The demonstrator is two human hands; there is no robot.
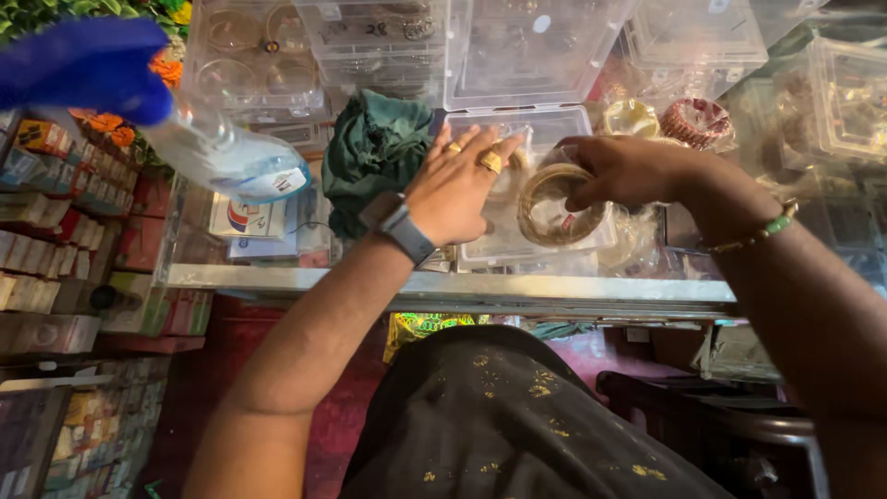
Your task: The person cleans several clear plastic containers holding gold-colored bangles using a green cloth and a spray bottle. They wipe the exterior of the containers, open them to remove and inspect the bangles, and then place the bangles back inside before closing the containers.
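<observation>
My left hand [459, 185], with gold rings and a dark wristwatch, lies flat with fingers spread on a clear plastic box [554, 242] on the glass counter. My right hand [621, 171], a green and gold bracelet on its wrist, pinches a stack of gold bangles [552, 205] and holds it over the same box. The bangles sit tilted, partly wrapped in clear plastic.
More clear boxes [531, 55] with bangles are stacked at the back. A dark green cloth [374, 152] lies left of my left hand. A plastic bottle with a blue cap [226, 152] stands at the far left. Red and gold bangle sets [695, 120] lie at the right. The counter's metal edge [443, 282] runs below.
</observation>
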